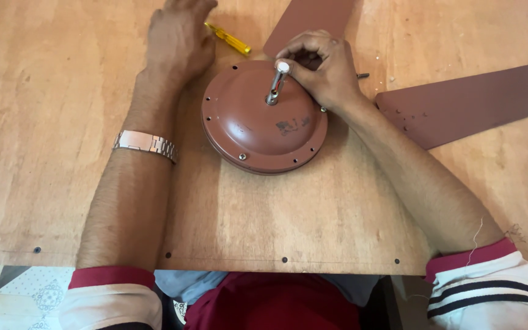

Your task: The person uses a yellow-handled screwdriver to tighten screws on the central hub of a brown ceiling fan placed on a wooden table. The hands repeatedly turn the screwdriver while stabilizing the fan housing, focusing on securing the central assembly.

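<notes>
Right hand (322, 70) is curled over the far side of the round reddish-brown metal fan motor housing (264, 119), fingertips pinched close by the white-capped tip of the short silver metal shaft (276, 82) rising from its dome; whether they actually clamp the cap I cannot tell. The housing sits flat on the pale plywood tabletop (313, 214), likely so the shaft points up within easy reach. Left hand (178, 40) lies palm-down beside the housing's left rim, fingers loosely spread, holding nothing visible, seemingly bracing. Just past those fingers lies a slim yellow-handled screwdriver (228, 38). Beyond the right knuckles, one brown fan blade (307, 18); to their right, a second brown blade (472, 101) and a small dark screw (362, 76). Nearer the table's edge, the wood lies open.
</notes>
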